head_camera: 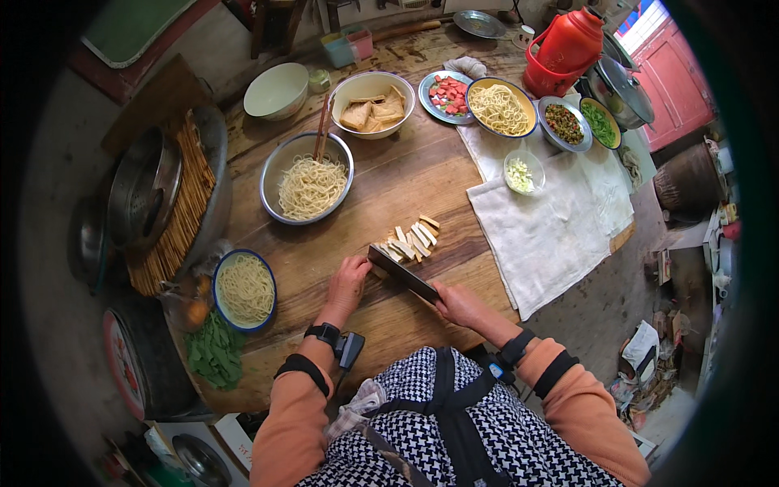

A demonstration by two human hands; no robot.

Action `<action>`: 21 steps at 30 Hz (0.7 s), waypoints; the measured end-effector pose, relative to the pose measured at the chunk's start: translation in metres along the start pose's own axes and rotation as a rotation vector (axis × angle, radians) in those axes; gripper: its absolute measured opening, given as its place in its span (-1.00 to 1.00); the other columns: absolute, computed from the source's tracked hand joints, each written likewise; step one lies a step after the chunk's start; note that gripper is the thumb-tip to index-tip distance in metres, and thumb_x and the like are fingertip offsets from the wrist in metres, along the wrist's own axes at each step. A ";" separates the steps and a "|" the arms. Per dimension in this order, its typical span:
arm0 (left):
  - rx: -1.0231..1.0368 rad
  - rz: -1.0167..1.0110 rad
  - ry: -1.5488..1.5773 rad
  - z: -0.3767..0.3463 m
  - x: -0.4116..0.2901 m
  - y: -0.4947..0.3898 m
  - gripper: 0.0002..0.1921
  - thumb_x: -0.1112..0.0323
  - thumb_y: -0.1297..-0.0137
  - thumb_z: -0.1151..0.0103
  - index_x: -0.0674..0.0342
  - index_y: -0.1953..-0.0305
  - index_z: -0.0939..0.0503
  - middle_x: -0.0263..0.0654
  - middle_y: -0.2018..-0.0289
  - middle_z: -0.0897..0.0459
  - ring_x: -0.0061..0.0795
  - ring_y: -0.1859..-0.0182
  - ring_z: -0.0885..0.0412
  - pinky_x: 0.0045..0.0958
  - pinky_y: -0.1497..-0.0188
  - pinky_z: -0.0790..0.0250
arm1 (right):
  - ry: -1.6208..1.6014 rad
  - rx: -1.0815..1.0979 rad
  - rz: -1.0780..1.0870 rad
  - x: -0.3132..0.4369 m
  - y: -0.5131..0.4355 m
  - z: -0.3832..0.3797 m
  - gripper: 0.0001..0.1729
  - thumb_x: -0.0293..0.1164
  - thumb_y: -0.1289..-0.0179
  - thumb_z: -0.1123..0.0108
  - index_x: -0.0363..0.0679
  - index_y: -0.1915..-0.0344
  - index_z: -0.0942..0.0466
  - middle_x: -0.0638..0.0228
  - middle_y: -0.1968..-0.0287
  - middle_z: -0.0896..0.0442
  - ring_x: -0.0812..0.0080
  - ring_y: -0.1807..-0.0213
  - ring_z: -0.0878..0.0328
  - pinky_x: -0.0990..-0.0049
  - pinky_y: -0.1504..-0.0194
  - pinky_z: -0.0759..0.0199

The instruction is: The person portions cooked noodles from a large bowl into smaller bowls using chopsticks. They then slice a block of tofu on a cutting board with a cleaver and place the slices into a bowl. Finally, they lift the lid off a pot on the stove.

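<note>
My right hand grips the handle end of a kitchen cleaver, whose dark blade slants up and left across the wooden tabletop. By the blade's far end, the curled fingers of my left hand rest on a piece of fried tofu, mostly hidden by hand and blade. Beyond the cleaver lies a loose heap of cut tofu strips, white inside with tan skins. Larger tofu pieces fill a white enamel bowl farther back.
A steel basin of noodles with chopsticks stands ahead-left. Another noodle bowl and leafy greens lie left. White cloth, chopped pale vegetable, diced red food and a red thermos are right.
</note>
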State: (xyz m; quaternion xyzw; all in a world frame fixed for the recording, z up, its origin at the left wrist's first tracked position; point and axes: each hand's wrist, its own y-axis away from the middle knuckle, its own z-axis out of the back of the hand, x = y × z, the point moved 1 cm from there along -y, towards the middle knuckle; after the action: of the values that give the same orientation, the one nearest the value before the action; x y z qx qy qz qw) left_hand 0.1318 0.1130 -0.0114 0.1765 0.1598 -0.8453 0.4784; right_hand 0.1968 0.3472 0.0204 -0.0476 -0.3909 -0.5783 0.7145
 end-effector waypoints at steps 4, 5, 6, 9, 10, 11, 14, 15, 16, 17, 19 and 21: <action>0.043 -0.033 -0.022 -0.002 0.002 -0.003 -0.83 0.49 0.01 0.06 0.16 0.35 -0.50 -0.33 0.29 -0.48 -0.33 0.19 -0.45 -0.40 0.25 -0.38 | -0.026 -0.005 0.009 -0.005 -0.003 -0.004 -0.75 -0.39 -0.02 0.03 -0.20 0.25 -0.31 -0.04 0.53 -0.49 -0.06 0.43 -0.44 0.09 0.41 -0.31; 0.030 -0.049 -0.013 -0.003 0.002 -0.001 -0.83 0.50 0.02 0.06 0.16 0.35 -0.50 -0.33 0.28 -0.48 -0.33 0.19 -0.45 -0.40 0.24 -0.38 | -0.026 -0.012 0.018 -0.005 -0.004 -0.004 -0.75 -0.39 -0.02 0.03 -0.20 0.25 -0.31 -0.05 0.53 -0.49 -0.07 0.44 -0.44 0.09 0.41 -0.31; 0.015 -0.060 0.002 -0.003 0.002 0.001 -0.83 0.50 0.03 0.06 0.17 0.35 -0.49 -0.33 0.27 -0.48 -0.33 0.18 -0.45 -0.40 0.24 -0.38 | -0.017 0.005 0.001 -0.004 -0.004 -0.004 -0.75 -0.38 -0.02 0.03 -0.20 0.24 -0.31 -0.05 0.54 -0.48 -0.07 0.44 -0.44 0.08 0.42 -0.31; -0.023 -0.074 0.029 -0.005 0.005 0.005 -0.83 0.50 0.03 0.06 0.19 0.35 -0.49 -0.31 0.25 -0.48 -0.32 0.17 -0.46 -0.40 0.22 -0.38 | -0.037 -0.001 -0.005 0.005 -0.001 0.002 -0.75 -0.39 -0.03 0.04 -0.19 0.24 -0.31 -0.05 0.55 -0.48 -0.07 0.46 -0.43 0.08 0.43 -0.31; -0.021 -0.066 0.027 -0.007 0.005 0.006 -0.83 0.50 0.03 0.07 0.19 0.35 -0.49 -0.31 0.25 -0.48 -0.31 0.17 -0.46 -0.40 0.22 -0.38 | -0.033 -0.019 0.016 0.009 0.002 0.005 -0.76 -0.39 -0.03 0.05 -0.19 0.24 -0.31 -0.04 0.56 -0.48 -0.07 0.46 -0.43 0.08 0.43 -0.31; -0.021 -0.060 0.025 -0.008 0.006 0.007 -0.83 0.50 0.02 0.07 0.19 0.35 -0.49 -0.31 0.25 -0.48 -0.31 0.17 -0.46 -0.40 0.22 -0.38 | -0.021 -0.023 0.013 0.014 0.005 0.007 -0.76 -0.40 -0.04 0.05 -0.20 0.24 -0.31 -0.04 0.56 -0.48 -0.07 0.47 -0.43 0.08 0.43 -0.31; 0.000 -0.031 0.032 -0.010 0.008 0.007 -0.84 0.48 0.01 0.08 0.19 0.35 -0.49 -0.30 0.25 -0.48 -0.30 0.18 -0.45 -0.40 0.22 -0.38 | -0.021 -0.035 0.014 0.025 0.006 0.013 -0.78 -0.41 -0.04 0.07 -0.19 0.25 -0.31 -0.03 0.58 -0.48 -0.07 0.48 -0.43 0.09 0.44 -0.31; 0.002 -0.024 0.034 -0.011 0.008 0.007 -0.84 0.48 0.00 0.08 0.18 0.36 -0.49 -0.30 0.26 -0.48 -0.30 0.18 -0.45 -0.40 0.22 -0.38 | -0.027 -0.040 0.018 0.027 0.005 0.014 -0.78 -0.42 -0.04 0.08 -0.19 0.25 -0.31 -0.02 0.58 -0.48 -0.07 0.49 -0.43 0.09 0.44 -0.31; 0.003 -0.016 0.037 -0.011 0.008 0.008 -0.85 0.48 0.00 0.08 0.18 0.36 -0.49 -0.30 0.26 -0.48 -0.30 0.18 -0.45 -0.40 0.23 -0.38 | -0.021 -0.045 0.027 0.028 0.004 0.015 -0.78 -0.42 -0.04 0.08 -0.20 0.25 -0.31 -0.03 0.58 -0.48 -0.07 0.49 -0.43 0.09 0.44 -0.31; 0.004 -0.007 0.039 -0.011 0.008 0.008 -0.85 0.47 0.00 0.08 0.18 0.36 -0.49 -0.30 0.27 -0.48 -0.30 0.18 -0.45 -0.39 0.23 -0.38 | -0.014 -0.050 0.037 0.028 0.002 0.016 -0.78 -0.43 -0.04 0.08 -0.21 0.25 -0.31 -0.03 0.58 -0.48 -0.07 0.49 -0.43 0.09 0.44 -0.31; -0.015 -0.006 0.045 -0.013 0.007 0.008 -0.85 0.47 0.00 0.07 0.19 0.37 -0.49 -0.31 0.28 -0.48 -0.31 0.19 -0.46 -0.39 0.23 -0.38 | -0.016 -0.071 0.054 0.027 0.000 0.017 -0.78 -0.44 -0.04 0.09 -0.23 0.25 -0.31 -0.04 0.58 -0.47 -0.07 0.49 -0.42 0.09 0.45 -0.31; -0.025 -0.006 0.047 -0.014 0.008 0.007 -0.86 0.46 0.00 0.06 0.20 0.37 -0.49 -0.31 0.28 -0.47 -0.31 0.19 -0.46 -0.40 0.23 -0.38 | -0.029 -0.101 0.067 0.025 -0.001 0.019 -0.78 -0.45 -0.03 0.09 -0.26 0.26 -0.30 -0.05 0.59 -0.47 -0.08 0.50 -0.42 0.09 0.45 -0.31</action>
State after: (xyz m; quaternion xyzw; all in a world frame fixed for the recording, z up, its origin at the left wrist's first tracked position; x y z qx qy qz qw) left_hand 0.1366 0.1099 -0.0281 0.1898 0.1818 -0.8404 0.4740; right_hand 0.1870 0.3364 0.0484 -0.1049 -0.3698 -0.5722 0.7244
